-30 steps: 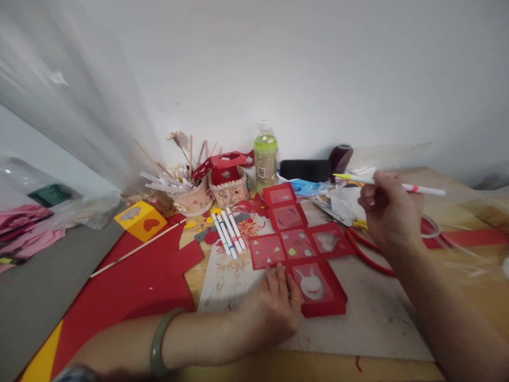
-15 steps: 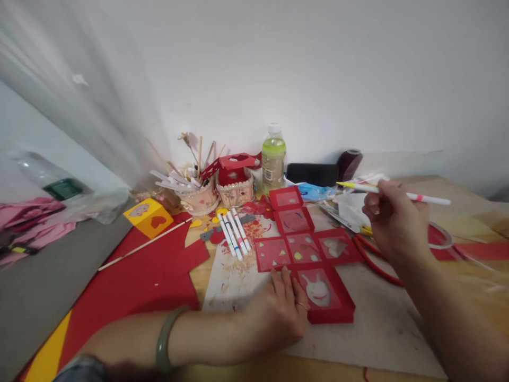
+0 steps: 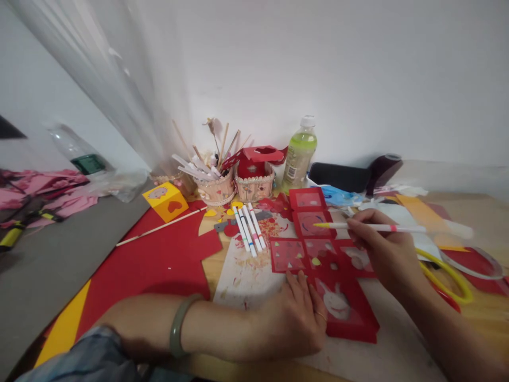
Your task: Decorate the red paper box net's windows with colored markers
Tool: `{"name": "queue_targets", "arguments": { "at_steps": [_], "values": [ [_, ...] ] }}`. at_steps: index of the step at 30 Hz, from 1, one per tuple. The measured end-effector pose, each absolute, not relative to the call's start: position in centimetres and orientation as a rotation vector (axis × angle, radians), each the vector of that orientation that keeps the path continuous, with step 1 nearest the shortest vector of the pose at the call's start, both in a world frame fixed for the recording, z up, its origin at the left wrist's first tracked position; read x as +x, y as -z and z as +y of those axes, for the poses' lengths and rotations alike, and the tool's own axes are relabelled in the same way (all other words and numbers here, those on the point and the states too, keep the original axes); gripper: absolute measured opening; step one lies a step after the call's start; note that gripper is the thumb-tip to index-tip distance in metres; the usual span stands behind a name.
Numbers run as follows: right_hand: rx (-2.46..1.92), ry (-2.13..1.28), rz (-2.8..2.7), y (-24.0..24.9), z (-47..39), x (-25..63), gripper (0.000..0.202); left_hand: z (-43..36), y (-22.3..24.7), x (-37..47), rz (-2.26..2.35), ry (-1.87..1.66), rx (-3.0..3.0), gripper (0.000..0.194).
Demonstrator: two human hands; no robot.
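Observation:
Pinched in my right hand [image 3: 384, 249] is a white marker [image 3: 382, 228] with a yellow tip. Its tip points left, over the upper part of a red paper box net [image 3: 368, 305]; whether it touches is not clear. The net lies unfolded, with clear windows bearing small shapes, a curved blue line and a white rabbit. My left hand [image 3: 296, 318] lies by the net's lower left panels, its fingers stretched out flat against the edge. Several white markers [image 3: 249, 231] lie side by side left of the net.
Behind stand a green drink bottle [image 3: 299, 159], a decorated cup [image 3: 217, 190] of sticks and another cup [image 3: 254, 187] with red paper. A yellow paper cube [image 3: 166, 200], a thin stick [image 3: 163, 227] and red sheets [image 3: 159, 270] lie left. A yellow ring [image 3: 457, 281] is at right.
The view has turned left, shifting everything to the right. My right hand has brought the marker tip down and left over the net. My left hand stays against the net's edge.

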State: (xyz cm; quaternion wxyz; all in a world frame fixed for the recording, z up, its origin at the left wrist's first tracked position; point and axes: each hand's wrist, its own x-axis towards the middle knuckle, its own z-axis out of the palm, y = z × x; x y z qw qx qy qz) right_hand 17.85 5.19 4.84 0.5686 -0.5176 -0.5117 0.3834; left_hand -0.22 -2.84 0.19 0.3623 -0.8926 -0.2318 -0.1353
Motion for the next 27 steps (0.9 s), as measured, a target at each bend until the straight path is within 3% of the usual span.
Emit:
{"name": "queue_targets", "arguments": {
  "at_steps": [4, 12, 27],
  "values": [
    [-1.216, -0.961, -1.362, -5.2, 4.5, 17.5, 0.021, -2.9, -0.4, -0.3, -0.601, 0.314, -2.311, 0.029],
    [-1.277, -0.751, -1.655, -4.7, 2.2, 17.1, 0.022, -2.8, -0.7, -0.4, -0.603, 0.328, -2.291, 0.028],
    [-1.202, -0.886, -1.842, -2.3, 1.4, 15.1, 0.022, -3.0, 0.0, -0.3, -0.624, 0.414, -2.287, 0.027]
  ]
}}
